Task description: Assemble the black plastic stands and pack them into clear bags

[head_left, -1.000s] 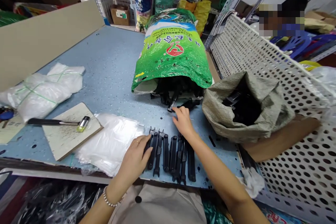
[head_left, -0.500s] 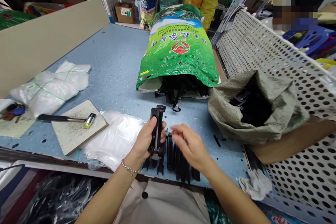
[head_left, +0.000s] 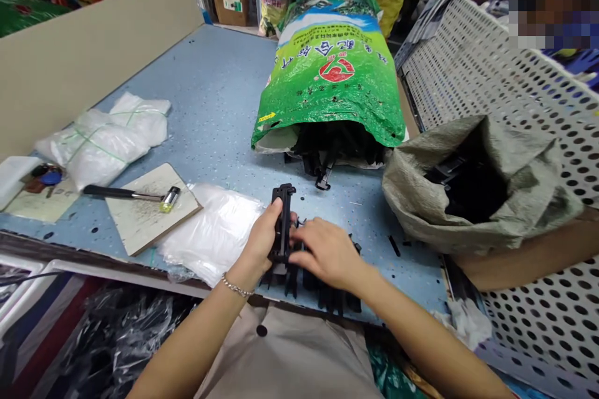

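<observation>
Upright in my left hand (head_left: pixel 262 234) is a black plastic part (head_left: pixel 282 224), its top end above the thumb. My right hand (head_left: pixel 325 252) has its fingers bent against the right side of that part; what lies between its fingertips is too small and dark to make out. Below both hands, several black pieces (head_left: pixel 333 300) lie in a row at the table's front edge. Beyond them a green printed sack (head_left: pixel 327 87) lies with its mouth toward me, black parts showing inside. An olive woven sack (head_left: pixel 407 199) at the right also holds black parts.
On the blue table (head_left: pixel 210 93), a hammer (head_left: pixel 126 194) rests on a board (head_left: pixel 145 224) at the left. Clear plastic bags (head_left: pixel 213 224) lie beside it, with a tied bundle (head_left: pixel 103 137) behind. A white perforated panel (head_left: pixel 505 81) stands at the right.
My right hand has moved left and now meets the black part in my left hand. The whole view has shifted slightly.
</observation>
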`<state>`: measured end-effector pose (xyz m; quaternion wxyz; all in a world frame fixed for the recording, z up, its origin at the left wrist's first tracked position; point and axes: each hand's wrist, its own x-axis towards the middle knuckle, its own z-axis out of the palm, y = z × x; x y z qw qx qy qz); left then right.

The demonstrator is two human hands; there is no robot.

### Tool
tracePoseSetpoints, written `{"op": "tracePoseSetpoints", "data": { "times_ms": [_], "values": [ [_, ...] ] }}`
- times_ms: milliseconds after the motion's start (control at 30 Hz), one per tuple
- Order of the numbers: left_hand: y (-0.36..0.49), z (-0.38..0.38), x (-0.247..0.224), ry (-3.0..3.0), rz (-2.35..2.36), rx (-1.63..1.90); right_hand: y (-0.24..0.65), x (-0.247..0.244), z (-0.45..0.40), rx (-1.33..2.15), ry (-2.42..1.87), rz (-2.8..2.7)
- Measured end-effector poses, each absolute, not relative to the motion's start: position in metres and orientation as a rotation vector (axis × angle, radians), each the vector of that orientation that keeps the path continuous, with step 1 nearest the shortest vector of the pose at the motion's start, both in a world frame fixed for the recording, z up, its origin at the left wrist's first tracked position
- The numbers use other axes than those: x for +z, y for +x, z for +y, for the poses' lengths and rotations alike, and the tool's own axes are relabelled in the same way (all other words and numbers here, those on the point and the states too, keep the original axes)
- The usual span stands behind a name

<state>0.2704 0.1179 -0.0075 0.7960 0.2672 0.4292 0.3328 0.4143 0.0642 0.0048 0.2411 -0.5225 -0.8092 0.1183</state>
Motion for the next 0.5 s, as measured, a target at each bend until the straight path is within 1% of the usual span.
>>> {"op": "tracePoseSetpoints", "data": {
  "times_ms": [67,133,367,400,500],
  "values": [
    [0.271,0.117,-0.005,0.538,0.934,0.682,0.407,-0.002,0.048,0.09,-1.313,-2.306],
    [0.273,0.112,-0.004,0.527,0.949,0.627,0.403,-0.009,0.039,-0.029,-1.249,-2.301],
    [0.269,0.091,0.005,0.62,0.949,0.455,0.41,-0.001,0.032,-0.107,-0.99,-2.414],
    [0.267,0.088,0.009,0.653,0.953,0.499,0.409,0.0,0.031,-0.083,-0.974,-2.385],
    [0.259,0.078,0.026,0.814,0.95,0.783,0.402,-0.001,0.03,0.024,-0.958,-2.286]
  ]
}}
